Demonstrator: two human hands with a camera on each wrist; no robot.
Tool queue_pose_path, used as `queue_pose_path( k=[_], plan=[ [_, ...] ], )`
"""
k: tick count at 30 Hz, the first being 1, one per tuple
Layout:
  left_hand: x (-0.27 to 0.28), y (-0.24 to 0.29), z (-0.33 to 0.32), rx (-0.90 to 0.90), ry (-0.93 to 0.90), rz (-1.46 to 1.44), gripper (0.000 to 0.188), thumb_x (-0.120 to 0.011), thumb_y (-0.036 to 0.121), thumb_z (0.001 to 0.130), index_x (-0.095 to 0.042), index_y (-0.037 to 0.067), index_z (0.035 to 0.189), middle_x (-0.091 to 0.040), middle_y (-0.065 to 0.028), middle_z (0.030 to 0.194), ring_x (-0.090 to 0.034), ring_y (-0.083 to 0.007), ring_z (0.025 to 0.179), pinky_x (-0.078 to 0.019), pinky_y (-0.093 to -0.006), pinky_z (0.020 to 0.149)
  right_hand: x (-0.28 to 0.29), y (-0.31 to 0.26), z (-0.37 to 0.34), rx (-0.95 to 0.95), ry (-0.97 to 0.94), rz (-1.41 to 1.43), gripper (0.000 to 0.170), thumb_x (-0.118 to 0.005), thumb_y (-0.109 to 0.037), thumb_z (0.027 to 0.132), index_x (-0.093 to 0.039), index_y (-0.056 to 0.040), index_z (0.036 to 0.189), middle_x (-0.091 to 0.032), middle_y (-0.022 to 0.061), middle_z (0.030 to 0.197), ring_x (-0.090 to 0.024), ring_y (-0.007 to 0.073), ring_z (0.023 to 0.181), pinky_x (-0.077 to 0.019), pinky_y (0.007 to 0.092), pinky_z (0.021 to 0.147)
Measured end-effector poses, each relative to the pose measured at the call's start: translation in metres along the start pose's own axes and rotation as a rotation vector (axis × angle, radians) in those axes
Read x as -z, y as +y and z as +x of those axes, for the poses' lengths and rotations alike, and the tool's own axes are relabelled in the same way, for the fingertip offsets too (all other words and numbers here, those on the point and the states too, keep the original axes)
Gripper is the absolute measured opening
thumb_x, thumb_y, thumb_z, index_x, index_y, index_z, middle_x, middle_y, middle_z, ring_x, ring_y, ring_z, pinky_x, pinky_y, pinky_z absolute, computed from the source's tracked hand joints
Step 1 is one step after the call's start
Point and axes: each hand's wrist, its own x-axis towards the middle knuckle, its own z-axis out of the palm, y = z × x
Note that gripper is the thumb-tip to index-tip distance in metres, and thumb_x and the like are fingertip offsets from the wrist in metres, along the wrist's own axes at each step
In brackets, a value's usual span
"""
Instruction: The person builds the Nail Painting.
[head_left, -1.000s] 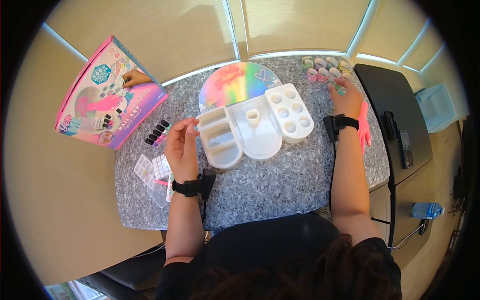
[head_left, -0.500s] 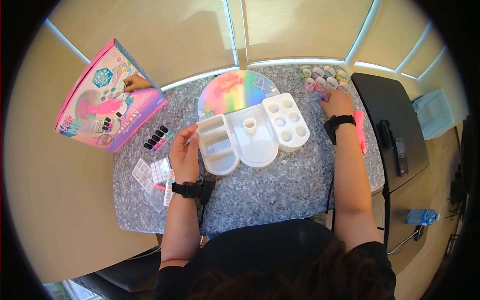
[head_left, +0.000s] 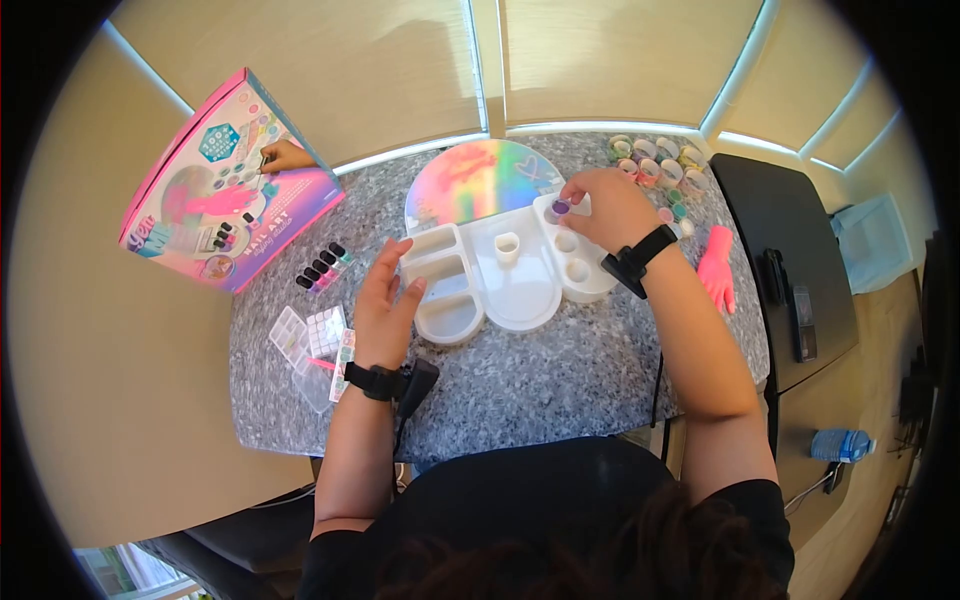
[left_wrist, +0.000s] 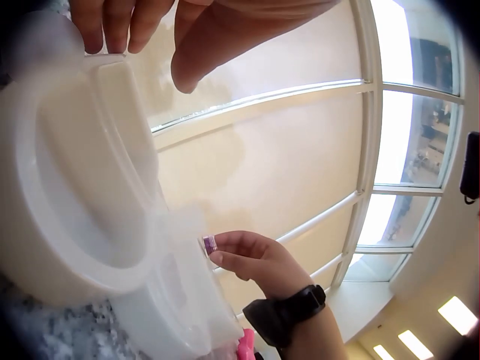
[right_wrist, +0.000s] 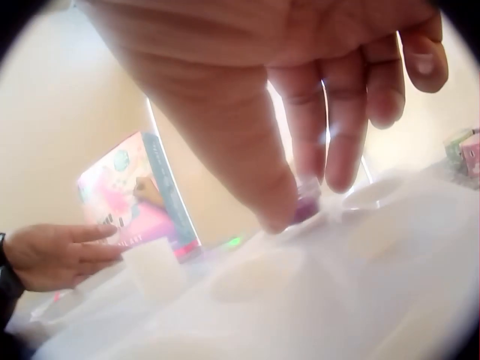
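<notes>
My right hand (head_left: 612,208) pinches a small purple pot (head_left: 560,208) between thumb and fingers, at the far left hole of the tray's round-holed section (head_left: 590,290). In the right wrist view the purple pot (right_wrist: 306,208) shows a clear top, its base right at the white surface. My left hand (head_left: 385,305) rests at the left side of the white tray (head_left: 515,300), fingers loosely extended; the left wrist view shows its fingertips (left_wrist: 116,41) at the rim. A rainbow half-round panel (head_left: 480,180) stands behind the tray.
Several paper-like rolls (head_left: 668,172) sit at the back right, with small colored pots (head_left: 680,212) and a pink model hand (head_left: 716,270) nearby. On the left are a nail art box (head_left: 230,190), polish bottles (head_left: 322,268) and clear cases (head_left: 292,335).
From beside the rolls at the back right, my right hand has moved left to the holed section, carrying the purple pot. My left hand has spread slightly and stays by the tray's left side.
</notes>
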Motion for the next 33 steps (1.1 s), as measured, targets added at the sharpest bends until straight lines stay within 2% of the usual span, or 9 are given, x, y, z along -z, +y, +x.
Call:
queue_pose_path(
  k=[4,7,11,16,24,26,30,31,33],
  plan=[
    [0.001,0.005,-0.01,-0.097,-0.082,0.327,0.062,-0.072,0.004,0.096,-0.057,0.012,0.155,-0.032,-0.0266,0.174,-0.034,-0.0391,0.161,-0.0317,-0.0468,0.129,0.001,-0.002,0.004,-0.037,-0.044,0.018,0.028,-0.09,-0.021,0.078,-0.081,-0.0065,0.1,-0.077,0.0119,0.094,-0.074,0.0316,0.095,-0.0576,0.0442,0.089],
    [0.0,0.005,-0.012,-0.132,-0.094,0.413,0.066,-0.073,0.004,0.094,-0.057,0.015,0.157,-0.032,-0.0222,0.176,-0.032,-0.0359,0.163,-0.0297,-0.0465,0.13,0.004,-0.006,0.005,-0.03,-0.077,-0.013,0.028,-0.09,-0.021,0.077,-0.082,-0.008,0.101,-0.078,0.012,0.095,-0.074,0.0319,0.097,-0.0578,0.0443,0.09],
    [0.001,0.005,-0.01,-0.159,-0.144,0.468,0.068,-0.076,0.004,0.093,-0.055,0.012,0.157,-0.037,-0.0224,0.173,-0.035,-0.0403,0.16,-0.0334,-0.0474,0.129,0.005,-0.008,0.004,-0.025,-0.09,-0.112,0.027,-0.09,-0.022,0.078,-0.084,-0.0086,0.101,-0.078,0.0118,0.097,-0.073,0.032,0.1,-0.0581,0.0448,0.092],
    [0.002,0.005,-0.009,-0.18,-0.136,0.569,0.073,-0.078,0.006,0.092,-0.052,0.014,0.16,-0.048,-0.0147,0.168,-0.041,-0.0374,0.157,-0.0385,-0.0459,0.127,0.0,-0.011,0.003,0.004,-0.038,-0.054,0.019,-0.085,-0.02,0.081,-0.082,-0.0089,0.096,-0.076,0.0084,0.096,-0.072,0.0304,0.1,-0.0545,0.0426,0.096],
    [0.003,0.009,-0.009,-0.158,-0.127,0.552,0.074,-0.081,0.008,0.09,-0.054,0.015,0.159,-0.055,-0.0148,0.161,-0.045,-0.035,0.155,-0.0412,-0.0444,0.125,0.001,-0.003,0.001,0.077,-0.029,-0.092,0.017,-0.083,-0.018,0.084,-0.082,-0.0081,0.098,-0.078,0.0097,0.102,-0.072,0.0309,0.103,-0.0556,0.0424,0.097],
    [0.004,0.008,-0.007,-0.166,-0.121,0.534,0.073,-0.082,0.009,0.089,-0.056,0.015,0.158,-0.056,-0.015,0.16,-0.046,-0.0348,0.154,-0.0415,-0.044,0.125,0.017,0.021,-0.001,-0.078,0.023,0.019,0.02,-0.083,-0.02,0.085,-0.083,-0.0083,0.102,-0.079,0.0107,0.106,-0.073,0.0328,0.104,-0.0568,0.044,0.096],
    [0.005,0.005,-0.008,-0.14,-0.106,0.508,0.073,-0.083,0.009,0.088,-0.058,0.013,0.156,-0.057,-0.0153,0.16,-0.05,-0.0345,0.152,-0.0423,-0.0429,0.124,0.043,0.093,-0.014,-0.477,0.086,-0.374,0.029,-0.086,-0.022,0.084,-0.084,-0.013,0.111,-0.08,0.0125,0.109,-0.075,0.0328,0.103,-0.0587,0.0449,0.093],
    [0.005,0.005,-0.007,-0.146,-0.108,0.51,0.073,-0.083,0.009,0.087,-0.058,0.013,0.156,-0.057,-0.0152,0.16,-0.05,-0.0344,0.152,-0.0426,-0.0426,0.124,0.045,0.107,-0.02,-0.479,0.087,-0.375,0.029,-0.086,-0.022,0.084,-0.084,-0.013,0.111,-0.08,0.0125,0.109,-0.075,0.0328,0.103,-0.0587,0.0449,0.093],
    [0.006,0.003,-0.007,-0.16,-0.111,0.505,0.074,-0.083,0.009,0.087,-0.058,0.012,0.156,-0.057,-0.0151,0.16,-0.051,-0.0345,0.151,-0.0429,-0.0428,0.123,0.047,0.13,-0.027,-0.684,0.102,-0.425,0.026,-0.085,-0.027,0.087,-0.084,-0.0198,0.111,-0.08,0.009,0.114,-0.074,0.0311,0.113,-0.0588,0.0459,0.097]
  ],
)
